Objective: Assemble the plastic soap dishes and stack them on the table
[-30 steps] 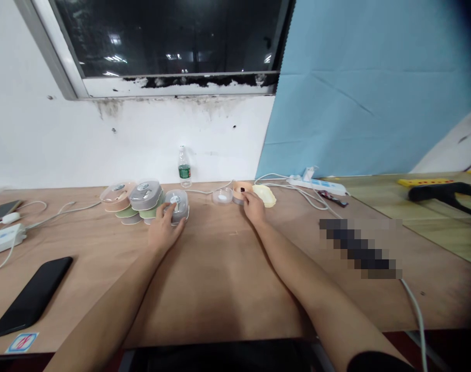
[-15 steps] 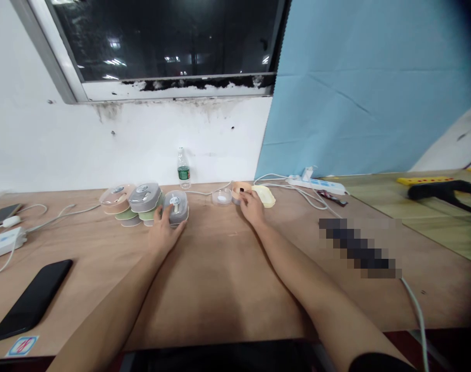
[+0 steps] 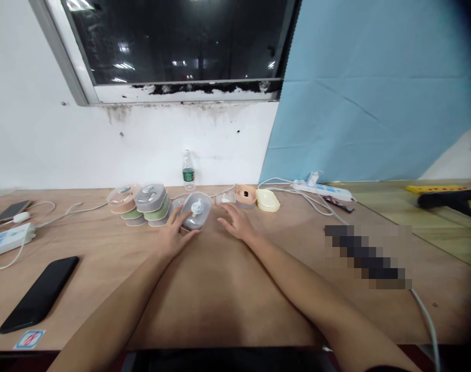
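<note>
Grey lidded box (image 3: 198, 208) in front of bottle (image 3: 188, 174); left hand (image 3: 174, 235) against box, fingers parted, apparently steadying; grip unclear; right hand (image 3: 237, 222) spread, right of bottle; stacked boxes (image 3: 151, 198) left of bottle, presumably saving counter (image 3: 208, 289) space.

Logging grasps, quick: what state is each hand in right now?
Left hand: closed on the gray clear-lidded box.
Right hand: open, apparently holding nothing, at the small clear container; contact can't be told.

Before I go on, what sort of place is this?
Probably a simple workroom, though I can't be certain: a plain wooden table along a scuffed white wall, with a power strip at its back.
</note>
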Motion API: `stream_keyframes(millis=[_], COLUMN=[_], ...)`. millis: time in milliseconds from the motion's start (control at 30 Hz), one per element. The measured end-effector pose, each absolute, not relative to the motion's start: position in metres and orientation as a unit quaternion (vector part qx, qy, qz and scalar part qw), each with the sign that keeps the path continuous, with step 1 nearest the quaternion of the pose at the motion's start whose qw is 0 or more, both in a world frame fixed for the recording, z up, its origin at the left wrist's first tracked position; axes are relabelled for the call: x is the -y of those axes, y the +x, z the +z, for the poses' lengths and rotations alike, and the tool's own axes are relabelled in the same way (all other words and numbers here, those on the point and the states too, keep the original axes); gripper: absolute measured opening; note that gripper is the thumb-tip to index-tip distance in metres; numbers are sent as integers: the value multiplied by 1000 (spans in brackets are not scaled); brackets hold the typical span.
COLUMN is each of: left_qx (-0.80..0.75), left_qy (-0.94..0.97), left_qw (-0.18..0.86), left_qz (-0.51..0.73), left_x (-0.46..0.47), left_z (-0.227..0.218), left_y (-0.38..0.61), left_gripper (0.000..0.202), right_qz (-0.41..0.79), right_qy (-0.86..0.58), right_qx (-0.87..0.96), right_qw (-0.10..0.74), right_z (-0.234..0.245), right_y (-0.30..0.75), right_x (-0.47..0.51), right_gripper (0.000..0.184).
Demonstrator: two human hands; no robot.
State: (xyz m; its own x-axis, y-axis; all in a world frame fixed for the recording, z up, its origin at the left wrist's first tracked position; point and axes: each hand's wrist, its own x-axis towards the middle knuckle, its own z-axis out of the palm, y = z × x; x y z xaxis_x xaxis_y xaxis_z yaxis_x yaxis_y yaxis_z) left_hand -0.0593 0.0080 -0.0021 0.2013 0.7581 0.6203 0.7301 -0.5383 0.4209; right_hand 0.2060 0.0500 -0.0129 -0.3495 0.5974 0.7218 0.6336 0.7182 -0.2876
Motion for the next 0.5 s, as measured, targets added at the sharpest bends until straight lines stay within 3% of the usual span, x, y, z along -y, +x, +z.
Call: stream_keyframes(millis=[100, 267, 500], left_qx=[-438, -432, -420], left_qy=[815, 832, 829], left_qw=[45, 93, 107], left_qz=[376, 335, 354], left_x=[-5, -8, -13], left_z=[-9, -20, -22], left_y=[-52, -48, -50], left_gripper=[62, 68, 72], right_qz=[13, 77, 26], right_qy=[-360, -383, -397], right_qx=[836, 857, 819], right_qw=[414, 336, 412], right_z=[-11, -14, -10], right_y=[208, 213, 205], right_x=[-48, -52, -47], right_gripper=[63, 56, 54])
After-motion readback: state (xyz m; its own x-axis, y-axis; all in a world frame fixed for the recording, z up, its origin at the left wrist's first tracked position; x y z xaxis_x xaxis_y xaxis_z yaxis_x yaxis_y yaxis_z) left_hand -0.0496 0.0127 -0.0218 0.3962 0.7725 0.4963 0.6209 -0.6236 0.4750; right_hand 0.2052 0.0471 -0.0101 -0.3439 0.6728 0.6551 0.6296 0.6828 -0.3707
